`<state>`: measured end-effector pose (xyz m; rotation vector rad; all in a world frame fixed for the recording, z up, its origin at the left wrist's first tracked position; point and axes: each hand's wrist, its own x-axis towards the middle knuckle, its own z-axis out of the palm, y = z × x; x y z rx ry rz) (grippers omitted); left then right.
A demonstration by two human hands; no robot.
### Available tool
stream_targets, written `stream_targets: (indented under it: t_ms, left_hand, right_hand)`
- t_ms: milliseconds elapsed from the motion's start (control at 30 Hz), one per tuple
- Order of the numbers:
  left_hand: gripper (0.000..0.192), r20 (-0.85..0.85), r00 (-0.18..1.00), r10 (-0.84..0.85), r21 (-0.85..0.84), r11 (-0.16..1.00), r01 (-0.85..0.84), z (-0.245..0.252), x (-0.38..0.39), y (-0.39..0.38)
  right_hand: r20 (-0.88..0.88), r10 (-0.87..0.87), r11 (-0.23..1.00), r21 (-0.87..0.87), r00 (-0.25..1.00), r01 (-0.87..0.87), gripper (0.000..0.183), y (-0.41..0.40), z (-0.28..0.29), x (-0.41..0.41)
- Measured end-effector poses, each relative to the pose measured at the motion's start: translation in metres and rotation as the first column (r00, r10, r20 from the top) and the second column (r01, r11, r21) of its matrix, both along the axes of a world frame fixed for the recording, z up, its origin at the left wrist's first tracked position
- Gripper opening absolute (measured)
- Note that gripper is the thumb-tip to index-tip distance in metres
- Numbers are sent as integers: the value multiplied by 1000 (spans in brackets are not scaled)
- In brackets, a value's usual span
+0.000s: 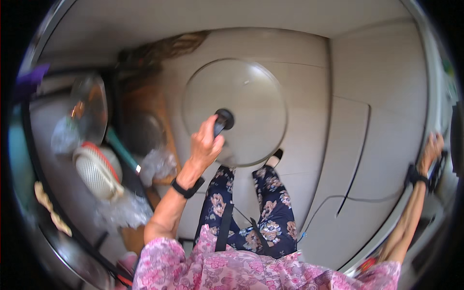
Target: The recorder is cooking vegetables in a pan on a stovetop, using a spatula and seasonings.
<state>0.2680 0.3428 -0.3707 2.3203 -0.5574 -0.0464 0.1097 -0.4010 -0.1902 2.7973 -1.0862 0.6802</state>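
My left hand [207, 143] grips the black knob [226, 119] of a large round glass pot lid [253, 105]. The lid hangs in front of me above the tiled floor, and the tiles show through the clear glass. Its lower rim overlaps my view of my feet. Far to the right, my right hand [431, 150] is at the edge of a light countertop [435, 98], fingers bent. A dark object [438, 172] lies beside that wrist. Blur and the picture's rim hide whether the right hand holds anything.
To the left, a dark-framed rack holds a white plastic basket [94, 174], another clear lid [88, 112], and crumpled plastic bags [125, 210]. A teal handle [122, 149] sticks out nearby. A grey cable [328, 198] hangs across the pale cabinet front [348, 145] at right.
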Motion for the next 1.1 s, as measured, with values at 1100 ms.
stream_targets:
  t_ms: [1100]
  left_hand:
    - [53,-118,862,-493,19,867,498,131,-20,-145]
  right_hand:
    - [281,86,938,300,956,-172,37,251,19,-145]
